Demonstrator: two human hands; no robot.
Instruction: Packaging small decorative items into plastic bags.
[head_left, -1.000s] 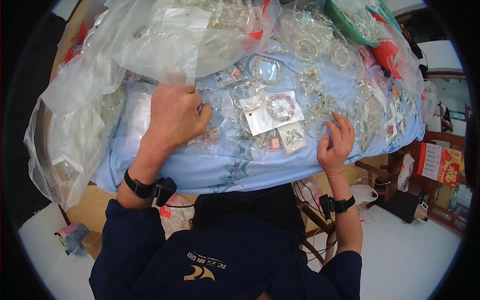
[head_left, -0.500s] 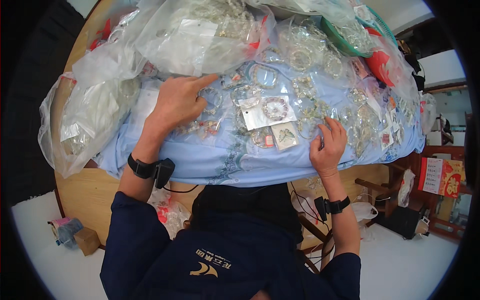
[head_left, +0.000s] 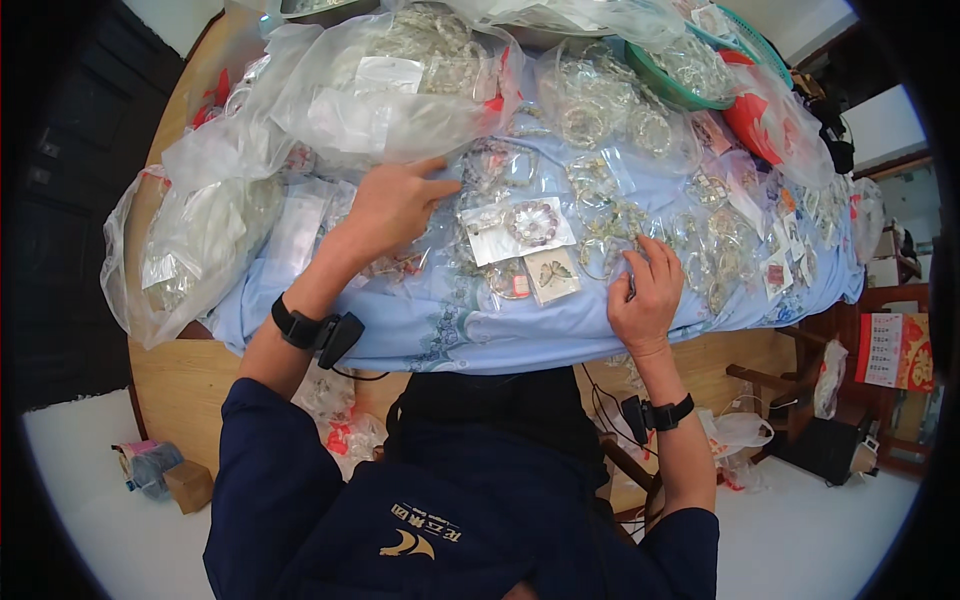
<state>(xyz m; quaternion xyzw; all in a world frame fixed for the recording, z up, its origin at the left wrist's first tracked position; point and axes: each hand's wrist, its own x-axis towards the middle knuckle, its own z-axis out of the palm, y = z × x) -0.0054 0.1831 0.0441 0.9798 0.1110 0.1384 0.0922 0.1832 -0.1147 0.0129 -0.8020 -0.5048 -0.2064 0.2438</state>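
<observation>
My left hand reaches over the bagged jewellery with its index finger stretched out. Its fingertip is beside a clear packet of bracelets; nothing shows in its grip. On the right, my right hand rests with loosely bent, parted fingers at the edge of bagged bangles. A small dark spot by its thumb is too unclear to name. Between the hands lies a beaded bracelet in a packet with a white card. Just below it is a square packet with a butterfly-shaped piece.
Large clear bags of jewellery line the far side, with another bag at left. A green basket and a red bag stand at far right. A blue patterned cloth covers the table.
My left hand has moved right, its finger now nearer the bracelet packets in the middle. The right hand stays by the bangles. The whole view has shifted slightly.
</observation>
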